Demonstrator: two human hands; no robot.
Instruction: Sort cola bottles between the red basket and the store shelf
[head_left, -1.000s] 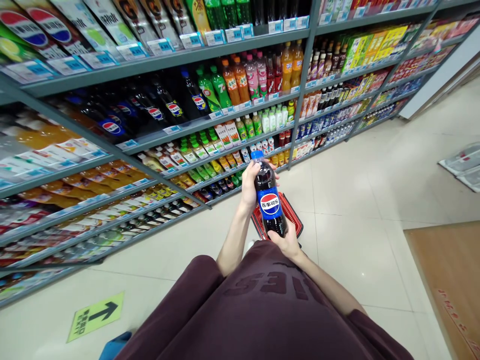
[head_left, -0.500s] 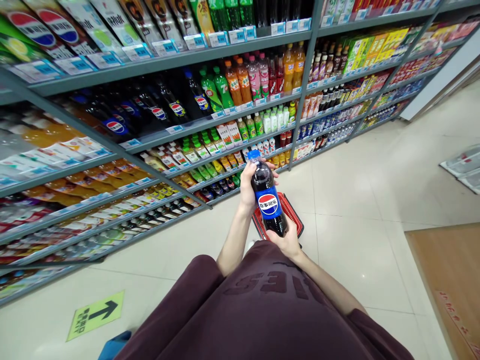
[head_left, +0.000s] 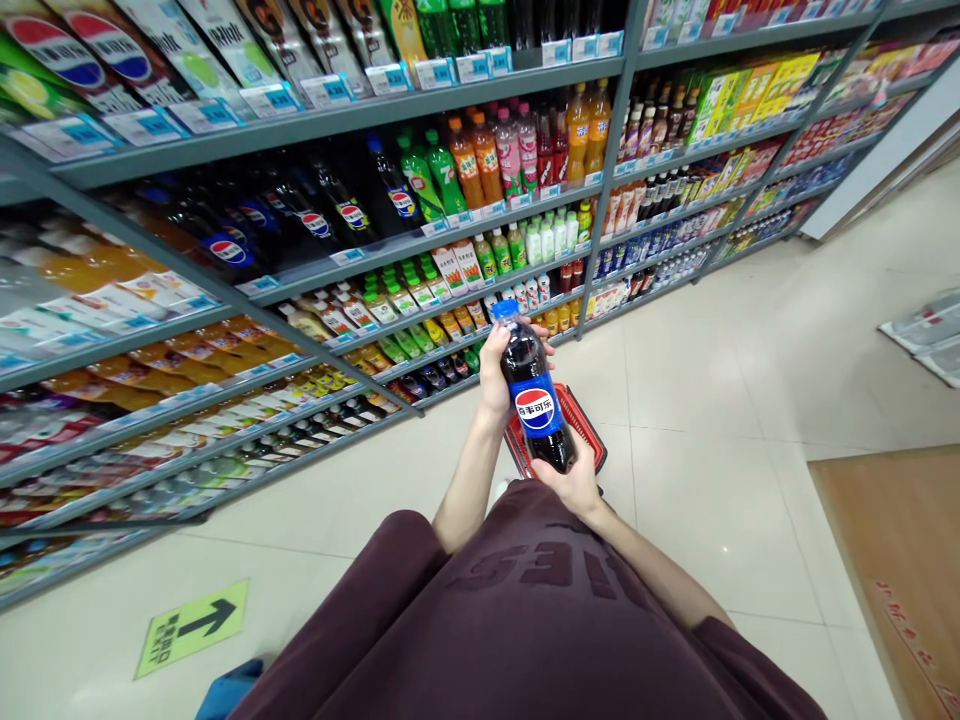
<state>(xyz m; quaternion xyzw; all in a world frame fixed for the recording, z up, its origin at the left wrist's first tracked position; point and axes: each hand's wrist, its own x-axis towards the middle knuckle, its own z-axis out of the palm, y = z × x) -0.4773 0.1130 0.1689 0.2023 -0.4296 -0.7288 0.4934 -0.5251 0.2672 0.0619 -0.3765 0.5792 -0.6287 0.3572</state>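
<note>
Between my two hands is a dark cola bottle [head_left: 534, 405] with a blue cap and a blue label, tilted so its cap points away from me. My left hand [head_left: 495, 365] wraps round its upper part, the thumb near the neck and fingertips showing on the far side. Down at the base, my right hand [head_left: 570, 480] grips the bottle from below and the right. A red shopping basket [head_left: 589, 430] is partly visible beneath the bottle, on the floor by my feet; my hands, the bottle and my shirt hide much of it.
Grey shelves [head_left: 360, 255] packed with drinks run along the left and ahead. More cola bottles [head_left: 229, 250] stand on a middle shelf. At right are a cardboard box [head_left: 892, 560] and a clear-sided item [head_left: 926, 335] on the floor. A green arrow sign [head_left: 191, 628] marks the tiles.
Almost nothing differs. Both hands keep the same hold on the cola bottle, and it has shifted only a hair to the left.
</note>
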